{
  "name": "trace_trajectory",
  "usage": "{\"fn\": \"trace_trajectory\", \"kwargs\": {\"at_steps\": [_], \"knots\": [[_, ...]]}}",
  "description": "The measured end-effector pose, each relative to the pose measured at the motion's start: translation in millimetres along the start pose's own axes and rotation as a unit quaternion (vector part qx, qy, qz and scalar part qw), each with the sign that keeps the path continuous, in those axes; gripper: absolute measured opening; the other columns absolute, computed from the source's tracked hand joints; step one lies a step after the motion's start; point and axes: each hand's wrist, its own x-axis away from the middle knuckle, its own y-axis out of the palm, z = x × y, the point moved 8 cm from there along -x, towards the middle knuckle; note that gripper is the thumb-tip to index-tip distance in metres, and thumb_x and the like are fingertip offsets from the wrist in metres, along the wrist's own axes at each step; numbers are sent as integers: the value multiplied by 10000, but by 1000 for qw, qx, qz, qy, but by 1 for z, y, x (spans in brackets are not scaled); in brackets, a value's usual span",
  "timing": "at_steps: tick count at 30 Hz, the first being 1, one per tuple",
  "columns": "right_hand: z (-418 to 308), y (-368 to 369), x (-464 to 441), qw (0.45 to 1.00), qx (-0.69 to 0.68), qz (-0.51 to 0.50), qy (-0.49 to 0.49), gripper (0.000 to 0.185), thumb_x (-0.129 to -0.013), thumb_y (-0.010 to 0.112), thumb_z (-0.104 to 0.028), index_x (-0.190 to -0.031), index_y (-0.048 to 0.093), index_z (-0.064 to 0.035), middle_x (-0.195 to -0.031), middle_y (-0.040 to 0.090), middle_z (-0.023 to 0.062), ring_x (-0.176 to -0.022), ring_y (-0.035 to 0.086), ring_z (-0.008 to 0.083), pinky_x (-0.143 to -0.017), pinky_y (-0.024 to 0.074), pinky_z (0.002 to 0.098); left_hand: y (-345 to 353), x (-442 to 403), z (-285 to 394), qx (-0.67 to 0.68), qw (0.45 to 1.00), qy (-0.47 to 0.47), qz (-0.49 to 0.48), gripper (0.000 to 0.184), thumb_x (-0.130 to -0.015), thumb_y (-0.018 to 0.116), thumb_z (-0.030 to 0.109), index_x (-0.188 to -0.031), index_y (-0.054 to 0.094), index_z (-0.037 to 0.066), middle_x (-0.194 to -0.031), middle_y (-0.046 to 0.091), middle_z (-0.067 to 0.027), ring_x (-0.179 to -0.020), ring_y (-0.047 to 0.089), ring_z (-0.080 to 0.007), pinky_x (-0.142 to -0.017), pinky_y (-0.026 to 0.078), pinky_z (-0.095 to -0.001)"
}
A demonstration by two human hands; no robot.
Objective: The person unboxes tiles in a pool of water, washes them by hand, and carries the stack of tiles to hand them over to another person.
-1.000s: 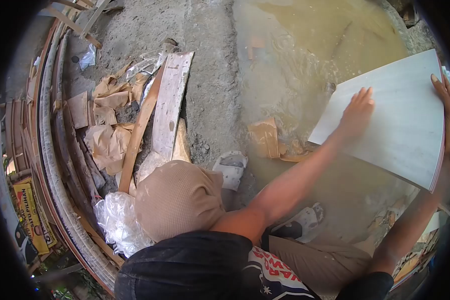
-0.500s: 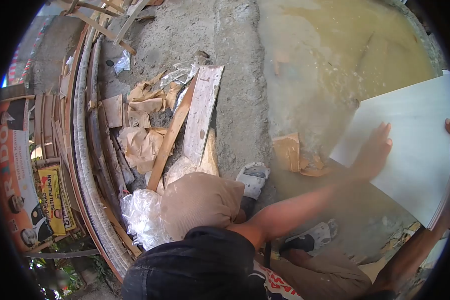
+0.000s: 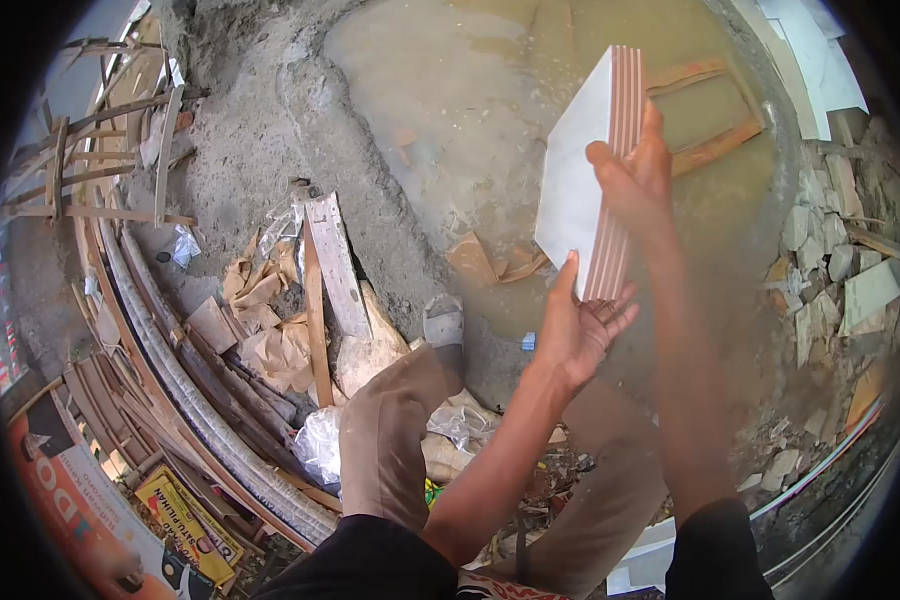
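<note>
A stack of several white tiles (image 3: 580, 170) with reddish-brown edges is tilted up over muddy water, its layered edges facing right. My left hand (image 3: 578, 330) supports the stack's lower end, thumb on the white face and fingers beneath. Higher up, my right hand (image 3: 638, 175) grips the layered side, with the thumb on the white face and the fingers behind the stack. The underside of the stack is hidden.
Muddy water (image 3: 450, 110) fills a basin with a submerged brown frame (image 3: 715, 142). A pale board (image 3: 338, 265), torn cardboard (image 3: 275, 355) and plastic (image 3: 320, 440) lie left. Broken tile pieces (image 3: 870, 298) are at right. Long poles (image 3: 190, 375) and banners (image 3: 190, 520) stand farther left.
The stack has turned from a broad face to showing its layered edges. My left hand has moved from its white face to its lower end; my right hand now grips its side. The view has shifted.
</note>
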Motion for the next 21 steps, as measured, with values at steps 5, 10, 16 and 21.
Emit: {"fn": "trace_trajectory", "kwargs": {"at_steps": [5,10,16,21], "knots": [[-17,14,68,1000,-2,-4,13,901,-832,712,-79,-1577,232,80,-1240,662,328,-1052,714,472,-930,576,500,-19,25,11,41,999,-2,3,498,-1072,569,448,-1340,588,29,-1175,689,-130,-1080,709,-271,-954,611,-439],[-14,32,172,998,-19,-24,-46,1065,-814,721,4,-1644,58,80,-1657,235,398,-1490,400,541,-1194,426,524,-103,51,-13,-36,996,-69,-48,598,-1123,434,560,-1458,536,76,-1250,693,-108,-1085,714,-229,-952,623,-404],[-15,24,247,994,-66,-73,38,972,-888,734,-112,-1633,146,96,-1647,290,379,-1504,409,500,-1222,388,498,-133,83,-39,-111,992,-19,63,707,-1098,395,664,-1473,554,86,-1216,719,-74,-1031,735,-198,-830,634,-351],[-7,4,221,920,-240,-87,299,1020,-946,716,-486,-1667,219,38,-1571,452,240,-1489,433,340,-1186,389,467,-219,78,-48,-166,964,-190,84,860,-1021,419,800,-1502,568,103,-1236,725,-63,-1036,731,-183,-805,602,-318]]}}
